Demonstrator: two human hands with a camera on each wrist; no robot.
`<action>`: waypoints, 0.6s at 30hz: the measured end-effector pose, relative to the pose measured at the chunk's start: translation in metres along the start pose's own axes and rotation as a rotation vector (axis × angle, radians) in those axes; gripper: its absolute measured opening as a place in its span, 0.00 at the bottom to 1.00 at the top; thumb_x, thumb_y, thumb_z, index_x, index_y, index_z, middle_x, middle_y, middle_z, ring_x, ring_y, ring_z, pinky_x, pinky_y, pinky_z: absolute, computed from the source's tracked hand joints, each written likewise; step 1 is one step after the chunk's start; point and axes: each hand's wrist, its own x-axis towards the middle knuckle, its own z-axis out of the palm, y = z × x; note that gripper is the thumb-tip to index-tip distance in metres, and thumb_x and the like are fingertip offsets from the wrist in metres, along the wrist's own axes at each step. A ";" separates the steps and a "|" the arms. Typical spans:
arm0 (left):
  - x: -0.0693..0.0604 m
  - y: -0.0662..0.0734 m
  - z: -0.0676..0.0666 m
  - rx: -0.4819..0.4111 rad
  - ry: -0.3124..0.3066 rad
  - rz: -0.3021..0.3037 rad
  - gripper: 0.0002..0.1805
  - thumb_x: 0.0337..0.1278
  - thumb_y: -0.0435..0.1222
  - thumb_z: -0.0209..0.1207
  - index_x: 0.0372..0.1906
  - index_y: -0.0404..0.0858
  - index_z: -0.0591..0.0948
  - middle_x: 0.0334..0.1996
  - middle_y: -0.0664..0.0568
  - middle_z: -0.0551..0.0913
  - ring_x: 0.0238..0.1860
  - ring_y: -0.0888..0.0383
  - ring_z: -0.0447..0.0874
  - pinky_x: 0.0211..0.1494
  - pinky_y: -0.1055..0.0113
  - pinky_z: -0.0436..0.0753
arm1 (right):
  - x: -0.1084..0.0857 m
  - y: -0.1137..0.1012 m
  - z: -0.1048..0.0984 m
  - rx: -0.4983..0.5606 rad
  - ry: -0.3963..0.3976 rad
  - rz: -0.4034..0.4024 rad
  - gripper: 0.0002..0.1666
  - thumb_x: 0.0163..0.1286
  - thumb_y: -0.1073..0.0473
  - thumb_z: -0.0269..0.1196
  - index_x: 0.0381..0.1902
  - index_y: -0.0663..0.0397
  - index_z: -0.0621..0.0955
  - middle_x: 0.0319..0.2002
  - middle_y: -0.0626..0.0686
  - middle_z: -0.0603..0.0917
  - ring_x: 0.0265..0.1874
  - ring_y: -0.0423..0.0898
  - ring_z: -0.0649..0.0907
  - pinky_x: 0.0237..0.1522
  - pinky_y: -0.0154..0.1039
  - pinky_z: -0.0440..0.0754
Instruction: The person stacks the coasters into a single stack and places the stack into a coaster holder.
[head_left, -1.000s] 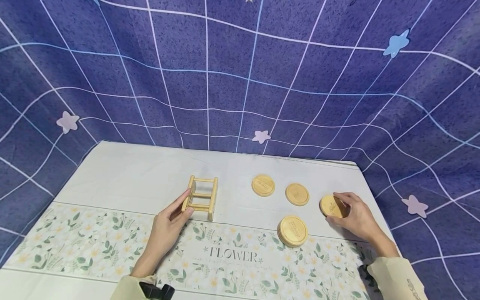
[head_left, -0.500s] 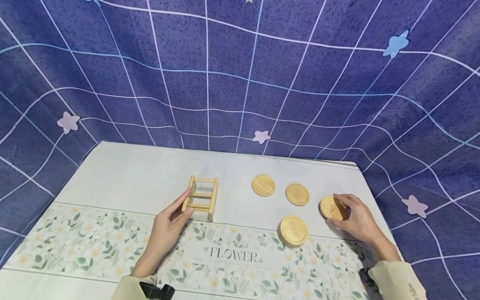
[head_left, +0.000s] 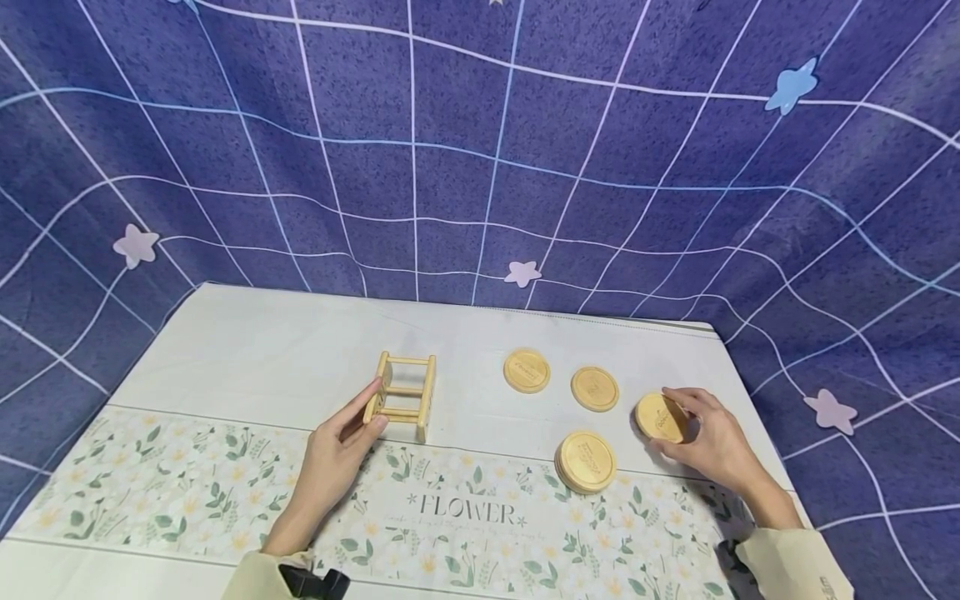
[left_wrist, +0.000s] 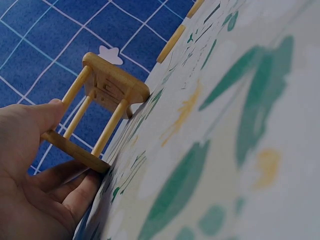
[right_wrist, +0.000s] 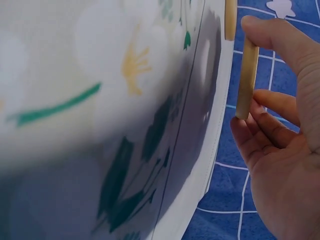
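Observation:
My left hand (head_left: 337, 454) grips the left side panel of a small wooden coaster holder (head_left: 426, 400), which stands on the table. In the left wrist view, the thumb lies by one end of that holder (left_wrist: 107, 120) and the fingers are under its near panel. Between its two side panels and rods no coaster shows. At the right, my right hand (head_left: 712, 437) pinches a round wooden coaster (head_left: 660, 418) by its edge. Seen edge-on in the right wrist view, this coaster (right_wrist: 247, 80) is raised off the table, between thumb and fingertips.
Two single coasters, one on the left (head_left: 527, 371) and one on the right (head_left: 595, 389), lie flat toward the back. Nearer the front is a stack of coasters (head_left: 586, 462). A floral cloth (head_left: 465, 542) covers the table before a blue curtain (head_left: 450, 167).
The right hand has lifted its coaster slightly and shifted it a little to the left. The left hand and the coaster holder have stayed in place.

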 end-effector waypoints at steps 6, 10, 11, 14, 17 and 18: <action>0.000 0.000 0.000 0.009 -0.001 0.002 0.33 0.82 0.43 0.66 0.84 0.50 0.74 0.82 0.42 0.72 0.75 0.38 0.79 0.65 0.87 0.77 | 0.000 -0.008 -0.002 0.002 -0.003 -0.008 0.50 0.44 0.59 0.92 0.66 0.67 0.85 0.58 0.63 0.86 0.43 0.53 0.84 0.35 0.40 0.83; 0.001 -0.001 0.000 0.021 -0.001 0.008 0.33 0.83 0.44 0.66 0.85 0.49 0.73 0.82 0.40 0.72 0.75 0.37 0.79 0.66 0.86 0.76 | 0.000 -0.011 -0.002 0.014 0.007 -0.036 0.50 0.43 0.59 0.93 0.65 0.66 0.86 0.57 0.62 0.86 0.42 0.52 0.84 0.35 0.40 0.84; 0.001 -0.001 0.000 0.024 -0.002 0.009 0.33 0.83 0.44 0.66 0.85 0.49 0.73 0.82 0.40 0.72 0.75 0.37 0.78 0.66 0.86 0.76 | 0.000 -0.012 -0.002 0.016 0.011 -0.044 0.50 0.43 0.59 0.93 0.65 0.66 0.86 0.57 0.62 0.86 0.42 0.52 0.84 0.35 0.40 0.83; 0.001 0.000 0.000 0.020 -0.005 0.007 0.33 0.83 0.44 0.66 0.85 0.49 0.73 0.82 0.41 0.71 0.76 0.38 0.78 0.66 0.86 0.76 | -0.001 -0.013 -0.001 0.016 0.023 -0.067 0.50 0.42 0.59 0.93 0.65 0.66 0.86 0.57 0.61 0.87 0.41 0.52 0.84 0.35 0.40 0.85; 0.001 0.000 0.000 0.010 -0.007 0.003 0.33 0.83 0.44 0.66 0.85 0.50 0.73 0.82 0.41 0.71 0.76 0.38 0.78 0.66 0.86 0.76 | -0.001 -0.015 -0.002 0.014 0.033 -0.081 0.50 0.41 0.60 0.92 0.65 0.66 0.87 0.57 0.61 0.87 0.41 0.53 0.85 0.36 0.44 0.87; 0.001 0.000 0.000 0.006 -0.008 0.002 0.33 0.83 0.44 0.66 0.85 0.50 0.73 0.82 0.41 0.71 0.76 0.38 0.78 0.66 0.86 0.77 | -0.001 -0.015 -0.002 0.014 0.033 -0.086 0.50 0.41 0.60 0.92 0.65 0.65 0.86 0.57 0.61 0.87 0.41 0.53 0.85 0.36 0.45 0.87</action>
